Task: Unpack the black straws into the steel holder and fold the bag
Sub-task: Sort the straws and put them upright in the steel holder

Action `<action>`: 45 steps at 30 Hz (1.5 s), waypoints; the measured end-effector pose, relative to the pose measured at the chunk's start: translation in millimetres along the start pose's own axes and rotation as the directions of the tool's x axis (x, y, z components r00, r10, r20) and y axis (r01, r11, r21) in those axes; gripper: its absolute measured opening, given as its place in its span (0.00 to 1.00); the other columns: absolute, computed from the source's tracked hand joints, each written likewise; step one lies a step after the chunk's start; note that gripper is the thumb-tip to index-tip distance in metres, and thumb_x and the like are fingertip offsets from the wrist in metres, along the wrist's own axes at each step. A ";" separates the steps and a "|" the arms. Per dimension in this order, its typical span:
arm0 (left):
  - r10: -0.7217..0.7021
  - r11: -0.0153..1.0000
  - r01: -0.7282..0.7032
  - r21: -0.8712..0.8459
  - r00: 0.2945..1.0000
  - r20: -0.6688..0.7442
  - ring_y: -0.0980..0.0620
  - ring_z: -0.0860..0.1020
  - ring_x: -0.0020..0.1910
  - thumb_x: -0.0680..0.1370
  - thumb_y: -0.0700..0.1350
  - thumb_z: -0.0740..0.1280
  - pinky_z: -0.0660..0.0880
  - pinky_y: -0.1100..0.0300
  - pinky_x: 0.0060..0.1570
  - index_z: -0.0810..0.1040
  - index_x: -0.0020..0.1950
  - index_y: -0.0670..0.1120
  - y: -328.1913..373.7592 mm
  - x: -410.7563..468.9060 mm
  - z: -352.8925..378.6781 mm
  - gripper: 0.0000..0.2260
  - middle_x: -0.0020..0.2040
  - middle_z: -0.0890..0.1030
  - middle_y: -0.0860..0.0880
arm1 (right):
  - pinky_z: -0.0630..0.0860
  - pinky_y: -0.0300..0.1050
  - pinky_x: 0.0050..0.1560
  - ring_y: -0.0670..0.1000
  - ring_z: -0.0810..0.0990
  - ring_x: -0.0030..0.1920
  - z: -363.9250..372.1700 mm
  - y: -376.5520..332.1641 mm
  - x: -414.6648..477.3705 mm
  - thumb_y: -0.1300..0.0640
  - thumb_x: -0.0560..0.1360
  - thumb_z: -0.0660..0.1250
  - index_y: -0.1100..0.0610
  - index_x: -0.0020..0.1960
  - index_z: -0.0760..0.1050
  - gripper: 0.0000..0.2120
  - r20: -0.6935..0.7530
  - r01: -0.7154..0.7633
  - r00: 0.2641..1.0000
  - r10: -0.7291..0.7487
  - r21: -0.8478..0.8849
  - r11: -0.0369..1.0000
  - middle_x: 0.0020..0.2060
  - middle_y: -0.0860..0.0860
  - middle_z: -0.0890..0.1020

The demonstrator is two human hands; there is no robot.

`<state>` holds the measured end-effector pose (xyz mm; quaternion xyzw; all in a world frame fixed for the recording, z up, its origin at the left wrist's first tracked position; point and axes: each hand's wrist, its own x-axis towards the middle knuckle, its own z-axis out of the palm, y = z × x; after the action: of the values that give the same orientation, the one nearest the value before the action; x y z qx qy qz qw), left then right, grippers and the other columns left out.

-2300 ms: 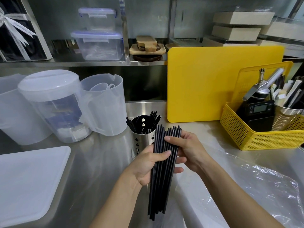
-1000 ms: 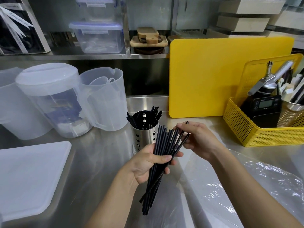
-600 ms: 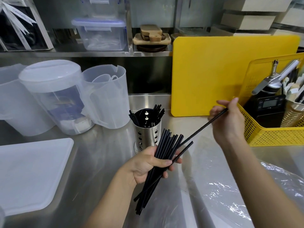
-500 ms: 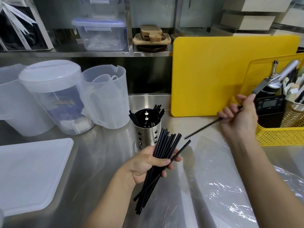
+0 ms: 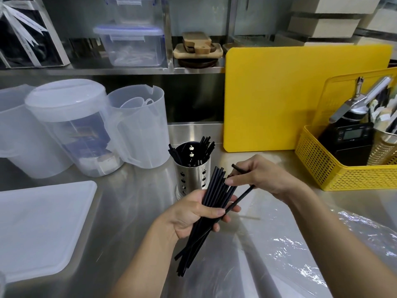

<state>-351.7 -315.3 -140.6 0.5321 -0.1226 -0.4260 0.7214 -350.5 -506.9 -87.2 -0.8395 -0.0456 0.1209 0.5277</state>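
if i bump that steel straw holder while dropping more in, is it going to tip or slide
The steel holder is tall and narrow, so a knock near its rim would probably rock it. It stands on smooth metal counter, so it may well slide first. The straws inside lean to one side, likely adding little weight.

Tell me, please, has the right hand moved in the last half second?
Yes. The right hand has come back left from the yellow basket to the straws beside the steel holder.

Left hand (image 5: 189, 214) grips a fanned bundle of black straws (image 5: 211, 203). Right hand (image 5: 261, 176) pinches 1 straw (image 5: 240, 197) beside the bundle tops. Steel holder (image 5: 191, 176), part-filled, stands just behind. Clear bag (image 5: 279, 250) lies below.
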 end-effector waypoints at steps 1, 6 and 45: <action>0.005 1.000 -0.005 -0.008 1.000 -0.002 0.52 0.79 0.37 0.70 0.31 0.65 0.75 0.63 0.30 0.76 0.57 0.38 -0.1 0.0 -0.7 0.16 0.48 0.83 0.43 | 0.59 0.42 0.33 0.48 0.64 0.30 1.0 0.8 1.4 0.57 0.67 0.74 0.61 0.34 0.81 0.08 -0.008 0.000 1.000 0.000 0.009 1.000 0.28 0.56 0.72; 0.011 1.000 -0.011 -0.005 1.000 -0.001 0.53 0.79 0.36 0.72 0.29 0.64 0.74 0.63 0.30 0.75 0.59 0.37 1.2 0.2 -3.3 0.15 0.48 0.83 0.43 | 0.55 0.37 0.28 0.46 0.59 0.27 0.1 6.9 4.4 0.60 0.70 0.71 0.59 0.37 0.81 0.04 -0.093 0.003 0.996 0.016 0.201 0.980 0.23 0.49 0.65; 0.187 0.910 -0.288 -0.299 0.927 -0.325 0.49 0.84 0.45 0.80 0.49 0.55 0.81 0.56 0.47 0.84 0.45 0.41 47.7 -15.7 -10.0 0.21 0.46 0.86 0.45 | 0.64 0.34 0.30 0.50 0.69 0.35 80.9 5.4 -9.6 0.51 0.79 0.54 0.56 0.47 0.70 0.11 -0.188 0.639 0.421 -0.888 -0.634 0.436 0.29 0.48 0.72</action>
<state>-331.8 -293.6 -98.6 0.4362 -0.0043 -0.2664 0.8595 -380.4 -440.5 -124.0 -0.8149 -0.3270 -0.3790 0.2922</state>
